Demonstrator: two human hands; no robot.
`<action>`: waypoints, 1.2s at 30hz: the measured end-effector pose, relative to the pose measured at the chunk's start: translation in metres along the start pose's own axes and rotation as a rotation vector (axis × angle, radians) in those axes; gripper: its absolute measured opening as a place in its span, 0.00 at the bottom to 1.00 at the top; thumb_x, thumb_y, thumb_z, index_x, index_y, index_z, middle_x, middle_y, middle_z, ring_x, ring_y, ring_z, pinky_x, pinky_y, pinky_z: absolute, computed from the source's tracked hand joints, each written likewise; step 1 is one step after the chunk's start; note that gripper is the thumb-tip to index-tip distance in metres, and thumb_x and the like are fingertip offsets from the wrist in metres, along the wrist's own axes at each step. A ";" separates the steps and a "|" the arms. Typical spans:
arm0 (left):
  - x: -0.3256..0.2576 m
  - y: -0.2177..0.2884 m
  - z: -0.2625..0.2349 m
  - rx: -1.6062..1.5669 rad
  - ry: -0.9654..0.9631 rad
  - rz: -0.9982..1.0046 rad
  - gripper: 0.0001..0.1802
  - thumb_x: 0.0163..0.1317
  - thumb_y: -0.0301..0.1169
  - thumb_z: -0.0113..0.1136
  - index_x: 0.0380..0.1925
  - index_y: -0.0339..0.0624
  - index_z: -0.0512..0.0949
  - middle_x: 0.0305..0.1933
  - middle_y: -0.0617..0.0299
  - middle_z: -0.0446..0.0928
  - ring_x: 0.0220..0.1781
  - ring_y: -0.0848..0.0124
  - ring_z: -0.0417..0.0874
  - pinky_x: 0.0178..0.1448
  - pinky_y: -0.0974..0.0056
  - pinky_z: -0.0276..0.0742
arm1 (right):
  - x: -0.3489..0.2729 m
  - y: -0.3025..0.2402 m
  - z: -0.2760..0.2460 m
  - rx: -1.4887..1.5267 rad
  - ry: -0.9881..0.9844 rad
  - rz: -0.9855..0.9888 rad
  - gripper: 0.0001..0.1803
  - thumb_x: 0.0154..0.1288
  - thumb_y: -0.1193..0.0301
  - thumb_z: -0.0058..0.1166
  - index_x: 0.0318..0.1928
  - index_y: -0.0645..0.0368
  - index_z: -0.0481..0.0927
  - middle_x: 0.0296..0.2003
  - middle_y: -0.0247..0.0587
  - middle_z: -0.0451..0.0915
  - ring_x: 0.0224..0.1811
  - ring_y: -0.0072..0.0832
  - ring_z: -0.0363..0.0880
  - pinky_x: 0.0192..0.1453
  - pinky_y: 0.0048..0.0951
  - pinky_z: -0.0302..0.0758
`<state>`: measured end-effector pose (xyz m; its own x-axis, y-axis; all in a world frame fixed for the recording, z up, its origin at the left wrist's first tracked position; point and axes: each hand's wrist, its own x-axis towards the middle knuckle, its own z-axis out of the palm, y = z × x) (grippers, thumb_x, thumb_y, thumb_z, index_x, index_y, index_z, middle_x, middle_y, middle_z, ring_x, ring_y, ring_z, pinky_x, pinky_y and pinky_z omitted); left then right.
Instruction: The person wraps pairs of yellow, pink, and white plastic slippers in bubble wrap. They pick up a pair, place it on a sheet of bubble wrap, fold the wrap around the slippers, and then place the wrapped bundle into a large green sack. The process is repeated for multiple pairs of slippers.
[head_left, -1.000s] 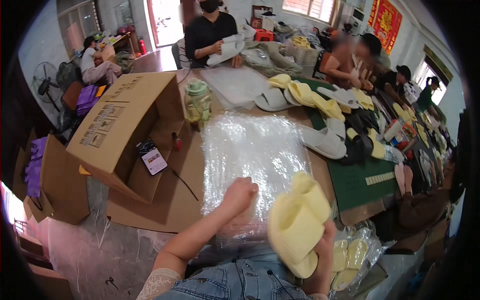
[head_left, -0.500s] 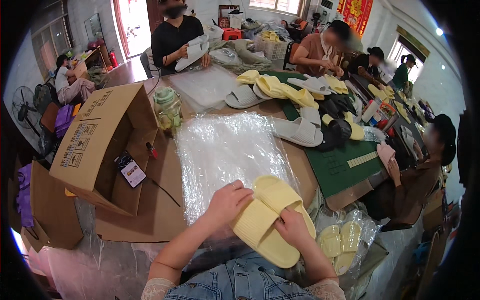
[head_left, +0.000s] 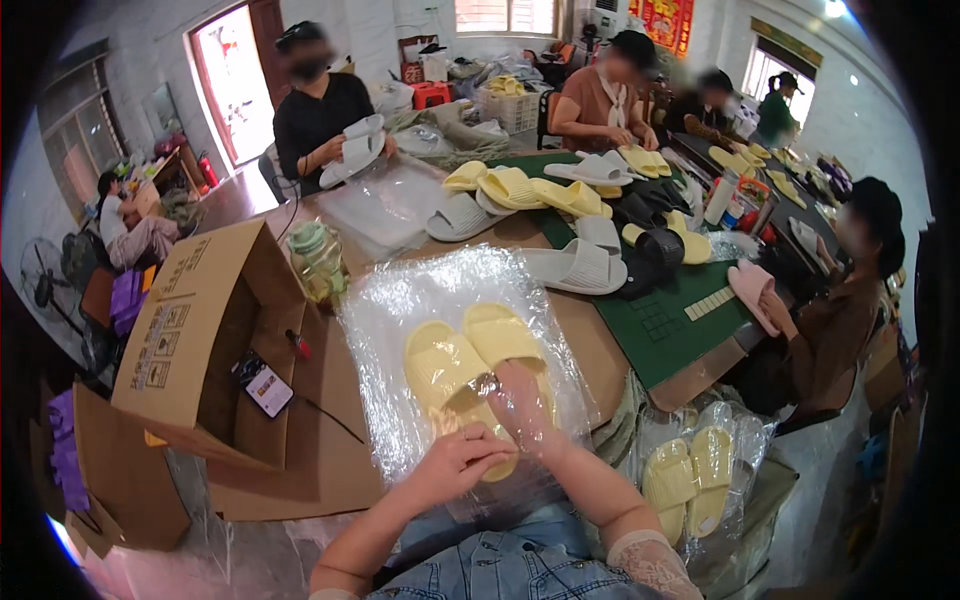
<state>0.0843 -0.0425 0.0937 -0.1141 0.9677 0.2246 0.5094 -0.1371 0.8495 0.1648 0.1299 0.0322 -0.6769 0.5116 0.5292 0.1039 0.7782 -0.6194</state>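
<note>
Garment (head_left: pixel 490 565): blue denim, faded finish, pronounced seams with visible stitch lines across the front panels. Sleeves (head_left: pixel 645 560): pale cream lace, openwork pattern, ending near the elbow; forearms uncovered below the lace edge. Left hand (head_left: pixel 465 463): one finger fitted with a slim ring (head_left: pixel 469 434).

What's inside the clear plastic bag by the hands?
Two yellow slippers show through the clear bag, with the right hand. It and the left hand hide parts of the slippers.
</note>
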 end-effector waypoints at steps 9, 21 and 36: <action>-0.003 -0.017 -0.009 -0.084 -0.035 -0.042 0.13 0.64 0.30 0.63 0.47 0.41 0.84 0.36 0.56 0.80 0.36 0.64 0.81 0.43 0.64 0.77 | 0.033 0.015 0.042 -0.207 -0.192 0.378 0.16 0.70 0.62 0.52 0.47 0.63 0.72 0.45 0.58 0.73 0.47 0.56 0.76 0.50 0.52 0.74; 0.013 -0.122 -0.038 0.383 0.456 -0.145 0.28 0.63 0.35 0.62 0.64 0.42 0.72 0.74 0.42 0.59 0.74 0.45 0.62 0.74 0.51 0.62 | -0.061 -0.060 -0.110 0.634 -0.934 0.119 0.18 0.67 0.63 0.61 0.52 0.59 0.82 0.43 0.46 0.83 0.43 0.32 0.82 0.47 0.36 0.77; 0.012 -0.138 -0.020 0.528 0.418 -0.076 0.35 0.66 0.35 0.56 0.71 0.39 0.61 0.74 0.33 0.56 0.72 0.40 0.64 0.72 0.47 0.62 | 0.049 0.003 0.030 -0.343 -0.215 0.411 0.27 0.64 0.50 0.58 0.37 0.67 0.77 0.26 0.56 0.82 0.33 0.51 0.84 0.39 0.47 0.80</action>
<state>-0.0041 -0.0164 -0.0111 -0.4327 0.7928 0.4293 0.8230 0.1530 0.5470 0.1097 0.1467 0.0384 -0.6601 0.7393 0.1331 0.5957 0.6231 -0.5069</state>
